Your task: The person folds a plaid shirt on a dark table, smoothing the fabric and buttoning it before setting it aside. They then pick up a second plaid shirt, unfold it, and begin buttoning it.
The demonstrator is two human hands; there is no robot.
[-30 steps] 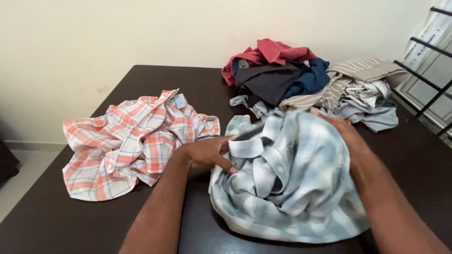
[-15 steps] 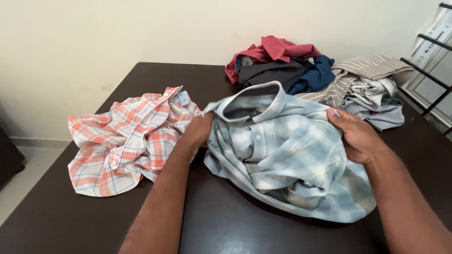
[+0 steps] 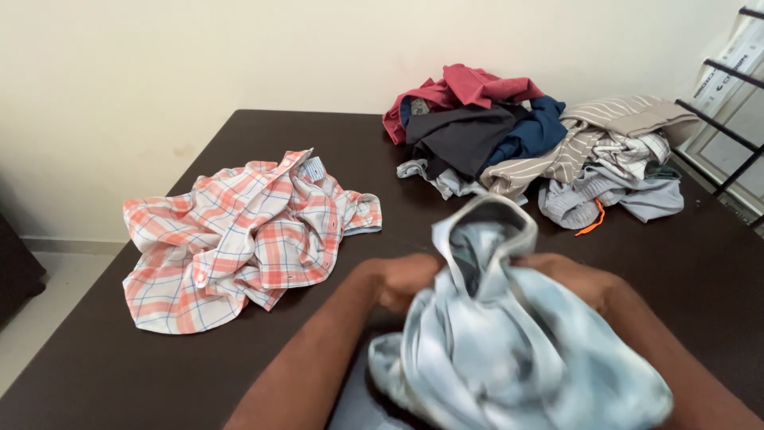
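Note:
A pale blue checked shirt point(image 3: 509, 350) is lifted off the dark brown table point(image 3: 263, 135), blurred with motion, its collar standing up between my hands. My left hand point(image 3: 406, 280) grips the shirt at the left of the collar. My right hand point(image 3: 585, 280) grips it at the right, partly hidden behind the cloth. To the left, an orange-and-white plaid shirt point(image 3: 239, 235) lies crumpled flat on the table, apart from my left forearm.
A heap of clothes point(image 3: 541, 143) sits at the table's far right: red, dark grey, navy, beige-striped and light grey pieces. A cream wall runs behind the table. A black metal rack point(image 3: 736, 119) stands at the right edge. Floor shows at the lower left.
Both hands have raised the pale blue shirt from the table and pulled it toward me. It was spread flat half a second ago; now it hangs bunched. The view has tilted slightly.

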